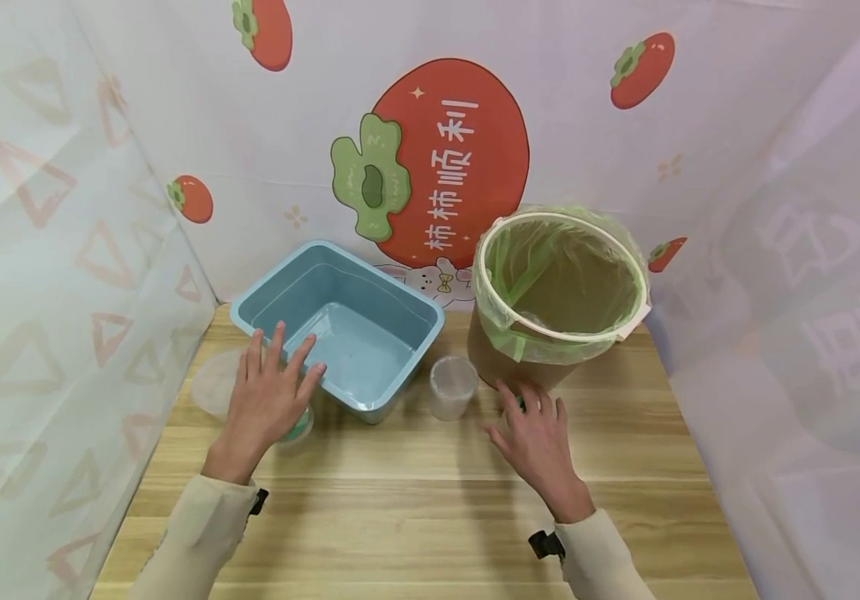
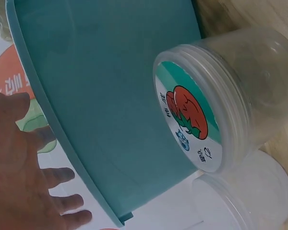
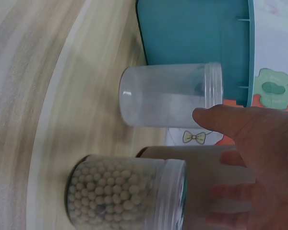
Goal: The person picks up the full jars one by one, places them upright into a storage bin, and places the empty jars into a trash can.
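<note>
My left hand (image 1: pixel 265 404), fingers spread, hovers over the near left edge of a blue basin (image 1: pixel 355 343). Beneath it stands a clear lidded jar (image 2: pixel 266 81) with a green-and-white label showing red fruit on its lid. That jar looks see-through, with no contents visible. My right hand (image 1: pixel 537 437) is above a clear jar of small pale beads (image 3: pixel 110 191), fingers loosely bent and apart from it. The hand mostly hides this jar in the head view. Left of the right hand stands a clear open-looking plastic jar (image 1: pixel 453 387).
A brown bin (image 1: pixel 484 350) with a white rim and a green-tinted liner bag stands at the back right. Another translucent round container (image 1: pixel 214 385) is left of the basin, partly covered by the left hand. Printed white cloth surrounds the wooden table (image 1: pixel 400 533).
</note>
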### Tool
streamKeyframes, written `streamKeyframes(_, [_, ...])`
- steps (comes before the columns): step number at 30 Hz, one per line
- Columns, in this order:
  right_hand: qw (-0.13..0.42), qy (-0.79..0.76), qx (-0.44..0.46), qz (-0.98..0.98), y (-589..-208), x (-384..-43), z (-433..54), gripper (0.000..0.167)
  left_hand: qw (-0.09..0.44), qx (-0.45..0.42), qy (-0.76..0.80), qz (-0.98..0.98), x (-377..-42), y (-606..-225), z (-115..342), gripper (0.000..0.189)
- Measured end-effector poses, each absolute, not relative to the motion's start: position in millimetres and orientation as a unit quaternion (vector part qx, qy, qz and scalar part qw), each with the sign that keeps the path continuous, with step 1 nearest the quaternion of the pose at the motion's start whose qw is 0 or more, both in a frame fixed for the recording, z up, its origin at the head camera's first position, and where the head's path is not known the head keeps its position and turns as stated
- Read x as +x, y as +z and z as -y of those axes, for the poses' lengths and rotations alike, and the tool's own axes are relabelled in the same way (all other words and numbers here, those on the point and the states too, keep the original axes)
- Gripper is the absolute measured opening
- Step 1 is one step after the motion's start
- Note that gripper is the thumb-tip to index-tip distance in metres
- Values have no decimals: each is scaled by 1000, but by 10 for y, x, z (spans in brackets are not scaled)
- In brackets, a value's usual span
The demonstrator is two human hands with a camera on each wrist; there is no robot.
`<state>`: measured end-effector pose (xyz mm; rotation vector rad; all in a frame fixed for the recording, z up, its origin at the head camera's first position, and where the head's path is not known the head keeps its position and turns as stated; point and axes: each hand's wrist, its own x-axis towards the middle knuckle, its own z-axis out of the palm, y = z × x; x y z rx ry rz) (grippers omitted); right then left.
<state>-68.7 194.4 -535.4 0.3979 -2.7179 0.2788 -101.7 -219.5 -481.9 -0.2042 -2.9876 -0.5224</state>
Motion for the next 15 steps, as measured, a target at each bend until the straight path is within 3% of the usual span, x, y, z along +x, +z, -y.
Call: streamKeyframes(15, [164, 112, 108, 974, -5532, -656, -2117, 56, 30, -77, -185, 979, -1138, -4870, 2229, 54])
